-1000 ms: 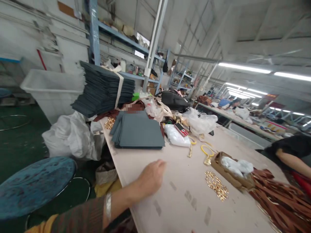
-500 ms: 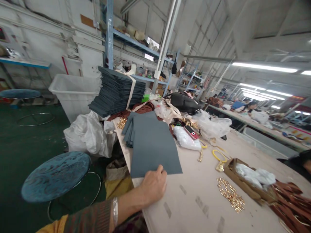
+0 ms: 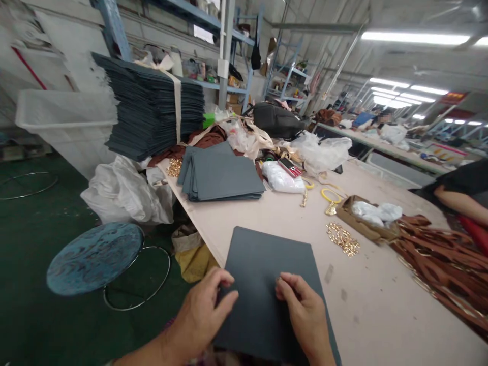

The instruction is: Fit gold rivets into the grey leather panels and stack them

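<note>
A dark grey-blue rectangular sheet (image 3: pixel 263 264) lies flat on the table directly before me. At its left edge is my left hand (image 3: pixel 200 310), thumb and forefinger apart with a gap between them. My right hand (image 3: pixel 307 315) is over the right part of the sheet, its fingers curled and pinched together. A tiny dark spot shows at those fingertips, too small to name. Farther back, a fanned pile of similar grey sheets (image 3: pixel 224 175) rests on the table, apart from both hands.
A tall strapped stack of dark sheets (image 3: pixel 152 107) stands at the back left. Gold chain pieces (image 3: pixel 343 239), a cardboard box (image 3: pixel 353 223) and brown straps (image 3: pixel 446 264) lie rightward. A blue stool (image 3: pixel 95 256) is left; a co-worker's arm (image 3: pixel 463 203) shows at right.
One grey sheet has come off the pile toward me and now lies at the near edge. My left hand has moved back with it, and my right hand has come into view.
</note>
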A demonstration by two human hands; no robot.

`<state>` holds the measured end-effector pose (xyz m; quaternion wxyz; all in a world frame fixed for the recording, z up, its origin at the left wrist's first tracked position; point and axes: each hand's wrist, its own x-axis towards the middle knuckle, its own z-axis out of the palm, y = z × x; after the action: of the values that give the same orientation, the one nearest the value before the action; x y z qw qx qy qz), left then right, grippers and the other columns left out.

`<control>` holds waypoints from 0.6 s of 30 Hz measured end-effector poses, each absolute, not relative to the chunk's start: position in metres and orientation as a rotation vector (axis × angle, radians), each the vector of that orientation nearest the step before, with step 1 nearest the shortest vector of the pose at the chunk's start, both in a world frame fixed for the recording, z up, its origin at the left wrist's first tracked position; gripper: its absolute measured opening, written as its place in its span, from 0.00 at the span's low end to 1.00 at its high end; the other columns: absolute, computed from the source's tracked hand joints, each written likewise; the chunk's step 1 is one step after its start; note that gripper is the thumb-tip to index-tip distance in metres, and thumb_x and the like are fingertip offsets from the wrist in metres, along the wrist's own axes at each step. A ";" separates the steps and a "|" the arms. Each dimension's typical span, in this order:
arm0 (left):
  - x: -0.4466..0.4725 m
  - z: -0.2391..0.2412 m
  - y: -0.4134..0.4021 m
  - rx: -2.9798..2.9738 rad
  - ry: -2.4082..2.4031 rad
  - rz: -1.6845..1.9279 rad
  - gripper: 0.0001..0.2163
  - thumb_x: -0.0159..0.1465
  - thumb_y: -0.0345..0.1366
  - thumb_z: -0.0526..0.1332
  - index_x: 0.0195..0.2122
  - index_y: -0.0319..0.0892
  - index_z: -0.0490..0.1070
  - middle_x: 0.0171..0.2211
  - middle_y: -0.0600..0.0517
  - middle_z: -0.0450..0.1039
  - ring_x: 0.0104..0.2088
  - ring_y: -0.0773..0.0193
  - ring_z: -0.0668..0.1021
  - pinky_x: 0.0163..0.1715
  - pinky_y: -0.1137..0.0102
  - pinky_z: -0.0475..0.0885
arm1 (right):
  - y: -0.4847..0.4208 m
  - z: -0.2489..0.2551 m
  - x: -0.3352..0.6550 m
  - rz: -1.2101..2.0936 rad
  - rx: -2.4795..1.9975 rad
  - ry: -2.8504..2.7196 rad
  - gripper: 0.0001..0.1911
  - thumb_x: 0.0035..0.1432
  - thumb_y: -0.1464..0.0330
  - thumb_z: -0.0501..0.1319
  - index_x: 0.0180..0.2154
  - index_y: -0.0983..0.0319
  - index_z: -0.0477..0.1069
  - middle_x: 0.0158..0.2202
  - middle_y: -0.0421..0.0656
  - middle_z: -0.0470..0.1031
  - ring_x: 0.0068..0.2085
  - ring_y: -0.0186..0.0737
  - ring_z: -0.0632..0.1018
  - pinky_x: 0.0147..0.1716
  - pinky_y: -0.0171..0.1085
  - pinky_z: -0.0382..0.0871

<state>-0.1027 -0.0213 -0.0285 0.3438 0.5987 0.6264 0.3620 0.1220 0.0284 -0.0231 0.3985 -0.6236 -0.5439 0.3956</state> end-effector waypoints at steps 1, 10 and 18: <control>-0.112 -0.030 -0.019 1.415 1.675 0.956 0.09 0.63 0.41 0.58 0.42 0.44 0.66 0.36 0.53 0.71 0.31 0.63 0.74 0.33 0.68 0.68 | 0.030 -0.023 0.120 1.062 -1.573 -1.355 0.21 0.51 0.51 0.64 0.35 0.63 0.77 0.26 0.43 0.78 0.28 0.40 0.78 0.31 0.35 0.74; -0.103 -0.011 0.000 0.705 0.929 0.871 0.22 0.54 0.48 0.70 0.43 0.39 0.72 0.34 0.50 0.77 0.39 0.57 0.78 0.40 0.68 0.72 | 0.046 -0.026 0.113 1.473 -1.457 -1.325 0.15 0.49 0.58 0.67 0.31 0.64 0.75 0.24 0.39 0.75 0.25 0.33 0.75 0.26 0.30 0.71; -0.088 -0.009 0.030 0.567 0.946 0.805 0.21 0.50 0.47 0.73 0.37 0.35 0.76 0.31 0.45 0.79 0.28 0.59 0.79 0.30 0.70 0.73 | 0.054 -0.018 0.103 1.592 -1.483 -1.327 0.13 0.48 0.61 0.65 0.31 0.65 0.74 0.20 0.36 0.71 0.21 0.30 0.72 0.19 0.27 0.67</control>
<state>-0.0883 0.0302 -0.0090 0.7758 0.2621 0.4371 0.3720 0.1031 0.0536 -0.0182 0.2922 -0.5567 -0.4979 0.5973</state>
